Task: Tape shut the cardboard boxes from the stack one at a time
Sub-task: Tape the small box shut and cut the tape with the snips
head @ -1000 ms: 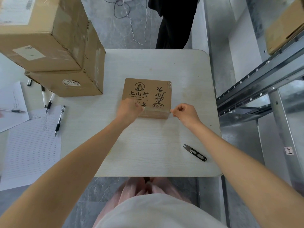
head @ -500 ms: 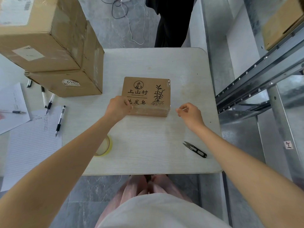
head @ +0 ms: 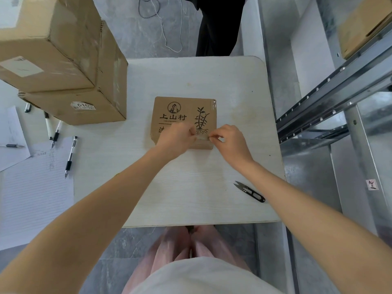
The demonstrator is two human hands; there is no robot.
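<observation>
Table [head: 191, 198], box [head: 183, 107] flat, long axis crosswise

A white table [head: 212, 198] stands on grey marbled floor [head: 127, 35] beside metal shelving [head: 331, 88].

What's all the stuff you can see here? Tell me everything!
small box: one, brown with black print, middle of table
big boxes: two, brown, stacked far left
snips: one, black, table's near right
pens: about five, black and white, left by papers
papers: at least two, white, left
table: one, white, centre
shelf: one, grey metal, right
clear tape: one strip, see-through, small box's near edge
left hand: rests on small box
right hand: pinches clear tape
</observation>
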